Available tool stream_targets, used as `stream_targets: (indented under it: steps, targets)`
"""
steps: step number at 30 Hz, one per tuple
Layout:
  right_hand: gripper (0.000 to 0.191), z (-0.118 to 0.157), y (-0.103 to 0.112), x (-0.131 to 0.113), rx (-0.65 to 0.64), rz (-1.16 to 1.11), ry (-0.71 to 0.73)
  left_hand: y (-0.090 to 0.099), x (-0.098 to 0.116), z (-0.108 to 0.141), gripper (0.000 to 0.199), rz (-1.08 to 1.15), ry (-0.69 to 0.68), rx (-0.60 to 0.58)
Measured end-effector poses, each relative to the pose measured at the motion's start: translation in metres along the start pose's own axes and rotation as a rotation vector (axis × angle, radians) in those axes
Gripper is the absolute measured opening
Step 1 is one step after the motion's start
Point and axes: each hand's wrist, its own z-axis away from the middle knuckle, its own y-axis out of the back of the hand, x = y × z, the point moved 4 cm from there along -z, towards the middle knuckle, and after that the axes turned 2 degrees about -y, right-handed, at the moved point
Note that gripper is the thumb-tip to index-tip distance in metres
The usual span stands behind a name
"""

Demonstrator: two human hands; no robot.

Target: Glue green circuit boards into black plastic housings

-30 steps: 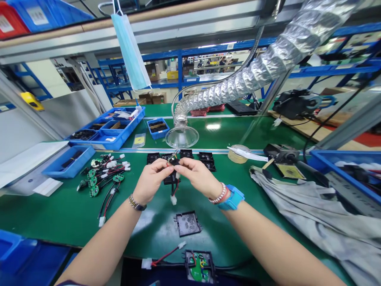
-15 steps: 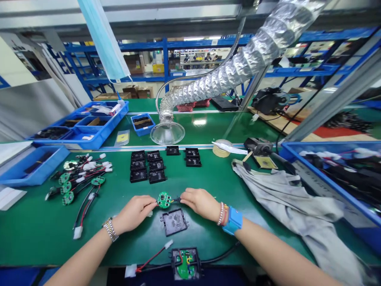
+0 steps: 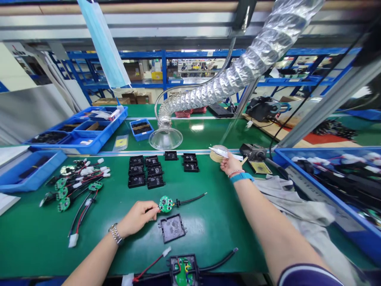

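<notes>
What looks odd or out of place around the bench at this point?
The black cover plate beside the left hand has blotchy grey residue smeared across it, so it looks dirty. A blue face mask also dangles from the overhead frame, an unusual spot for it.

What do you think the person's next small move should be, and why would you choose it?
I'd suggest the right hand probably pick up the white tube resting on the tape roll, because its fingers are already right beside it. The left hand, at the edge of the round green circuit board, could steady the board meanwhile.
</notes>
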Motion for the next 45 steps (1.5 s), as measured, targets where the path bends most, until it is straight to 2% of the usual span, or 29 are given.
stream_targets:
  steps: [3,5,7,10,14,16,17,20,22,23,25,38,45]
  targets:
    - [0.036,0.016,0.001,-0.004,0.032,-0.093,0.079,0.001,0.0,0.002,0.032,0.025,0.004,0.045]
    - [0.04,0.036,0.003,-0.01,0.007,-0.146,0.125,0.002,0.002,0.003,0.032,0.039,0.005,0.073]
    - [0.047,0.06,0.002,-0.015,-0.1,-0.185,0.121,0.002,0.004,0.004,0.031,0.055,0.003,0.089]
    - [0.048,0.104,-0.013,-0.013,-0.409,-0.181,-0.002,0.002,0.006,0.005,0.031,0.083,-0.007,0.106]
    - [0.047,0.162,-0.035,0.007,-0.62,-0.032,-0.053,0.002,0.004,0.007,0.031,0.105,-0.029,0.107]
    - [0.052,0.18,-0.04,0.022,-0.649,0.181,0.018,0.001,0.001,0.008,0.031,0.102,-0.043,0.097]
    - [0.053,0.186,-0.039,0.028,-0.629,0.333,0.103,0.001,0.0,0.009,0.032,0.096,-0.05,0.095]
    - [0.047,0.195,-0.033,0.038,-0.519,0.747,0.525,0.001,-0.001,0.009,0.032,0.077,-0.07,0.098]
    - [0.038,0.2,-0.03,0.042,-0.495,0.872,0.794,0.001,0.0,0.009,0.031,0.07,-0.079,0.1]
    - [0.035,0.202,-0.03,0.043,-0.495,0.894,0.888,0.001,0.001,0.009,0.031,0.07,-0.081,0.102]
    - [0.032,0.206,-0.03,0.045,-0.494,0.922,0.989,0.001,0.002,0.01,0.03,0.073,-0.081,0.103]
    - [0.034,0.213,-0.042,0.041,-0.576,0.89,0.947,0.0,0.001,0.009,0.028,0.091,-0.082,0.106]
    - [0.032,0.221,-0.048,0.03,-0.68,0.929,0.927,-0.001,0.001,0.009,0.03,0.116,-0.073,0.088]
